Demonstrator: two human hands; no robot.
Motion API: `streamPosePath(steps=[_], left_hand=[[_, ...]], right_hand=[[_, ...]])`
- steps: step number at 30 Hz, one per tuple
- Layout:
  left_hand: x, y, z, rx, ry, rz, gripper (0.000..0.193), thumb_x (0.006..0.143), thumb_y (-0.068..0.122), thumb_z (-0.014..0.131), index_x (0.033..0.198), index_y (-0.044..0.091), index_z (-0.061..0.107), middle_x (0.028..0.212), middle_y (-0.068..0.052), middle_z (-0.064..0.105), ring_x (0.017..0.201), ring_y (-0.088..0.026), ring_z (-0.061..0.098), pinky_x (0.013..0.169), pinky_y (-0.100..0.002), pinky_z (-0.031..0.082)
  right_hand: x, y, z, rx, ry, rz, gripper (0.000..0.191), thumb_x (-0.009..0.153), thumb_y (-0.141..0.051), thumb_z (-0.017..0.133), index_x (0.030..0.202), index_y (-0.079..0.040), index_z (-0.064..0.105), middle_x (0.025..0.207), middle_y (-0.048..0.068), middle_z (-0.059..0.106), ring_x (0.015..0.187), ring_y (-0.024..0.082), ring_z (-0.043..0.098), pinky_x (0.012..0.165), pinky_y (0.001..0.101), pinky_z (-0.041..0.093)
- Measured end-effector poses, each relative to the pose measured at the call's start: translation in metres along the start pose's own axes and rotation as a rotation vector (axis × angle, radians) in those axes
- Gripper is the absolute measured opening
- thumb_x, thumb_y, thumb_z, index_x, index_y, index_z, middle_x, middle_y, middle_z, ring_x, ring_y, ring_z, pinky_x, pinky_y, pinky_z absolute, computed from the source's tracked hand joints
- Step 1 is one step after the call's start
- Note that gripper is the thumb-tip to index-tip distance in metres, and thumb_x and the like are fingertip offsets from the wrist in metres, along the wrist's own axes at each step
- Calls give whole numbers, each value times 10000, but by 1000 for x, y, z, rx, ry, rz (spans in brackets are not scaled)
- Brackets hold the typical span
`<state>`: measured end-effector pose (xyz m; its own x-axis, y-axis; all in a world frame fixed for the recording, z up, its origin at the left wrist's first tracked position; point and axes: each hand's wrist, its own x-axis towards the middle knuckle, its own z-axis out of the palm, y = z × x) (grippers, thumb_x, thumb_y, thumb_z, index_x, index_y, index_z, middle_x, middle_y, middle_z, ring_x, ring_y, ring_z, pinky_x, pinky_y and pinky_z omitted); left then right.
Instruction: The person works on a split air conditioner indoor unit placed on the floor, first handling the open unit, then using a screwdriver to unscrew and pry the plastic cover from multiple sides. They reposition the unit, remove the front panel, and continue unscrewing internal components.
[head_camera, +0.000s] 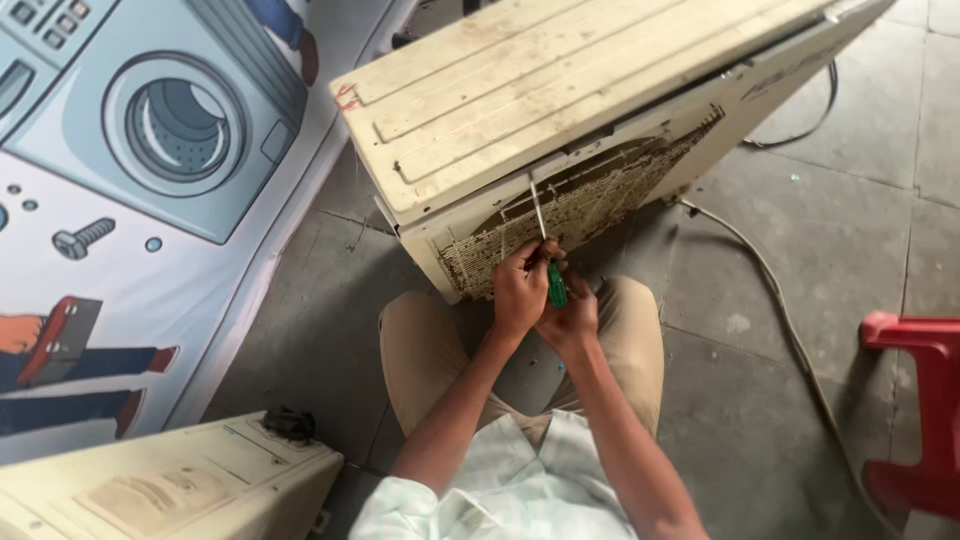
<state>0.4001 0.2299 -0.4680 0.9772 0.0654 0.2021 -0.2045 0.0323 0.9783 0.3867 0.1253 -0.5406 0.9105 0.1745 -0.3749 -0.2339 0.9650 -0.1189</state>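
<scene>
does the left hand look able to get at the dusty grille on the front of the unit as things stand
Probably yes. The left hand is already up against the grille, gripping the green screwdriver together with the right hand, and nothing lies between them.

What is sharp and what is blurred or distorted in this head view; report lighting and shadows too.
Head view: soft, even light with no glare; only faint shadow under the cream appliance casing. Left hand, right hand and green-handled screwdriver are fairly sharp; the dusty grille looks slightly soft. Wide-angle tilt skews the casing; the red chair is cropped.
</scene>
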Motion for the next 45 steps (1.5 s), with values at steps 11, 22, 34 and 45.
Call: streamPosePath(steps=[11, 22, 34, 45], left_hand=[[-32, 24, -1, 37, -48, -19, 180, 996, 46, 652, 1151, -12, 723, 980, -110, 792, 905, -157, 768, 778, -281, 603], [-33, 103, -23, -111, -273, -49, 197, 1026, 49, 626, 1213, 31, 687, 1020, -75, 791, 840, -131, 753, 679, -281, 602], [102, 112, -149, 551, 353, 326, 778, 989, 293, 806, 1486, -99, 352, 1424, -289, 431, 1309, -406, 478, 1098, -521, 404], [103, 101, -150, 208, 320, -67, 708, 921, 431, 749, 1403, -26, 504, 1363, -221, 536, 1203, -320, 608, 1005, -446, 493]], right_hand=[[-45, -28, -21, -724, 45, -89, 448, 1079, -435, 357, 1252, -132, 639, 1095, -4, 666, 983, 134, 608, 872, 334, 480], [-80, -30, -88, -1294, -10, -368, 612, 1055, -627, 364, 904, -89, 614, 706, -29, 517, 659, 97, 471, 612, 273, 382], [-116, -76, -11, -1068, 63, -554, 402, 1027, -289, 614, 685, -79, 589, 593, 43, 572, 548, 156, 567, 540, 305, 475], [-3, -187, 254, -650, 75, -469, 646, 1072, -97, 538, 1580, 2, 152, 1516, 300, 430, 1152, 316, 742, 688, 196, 613]])
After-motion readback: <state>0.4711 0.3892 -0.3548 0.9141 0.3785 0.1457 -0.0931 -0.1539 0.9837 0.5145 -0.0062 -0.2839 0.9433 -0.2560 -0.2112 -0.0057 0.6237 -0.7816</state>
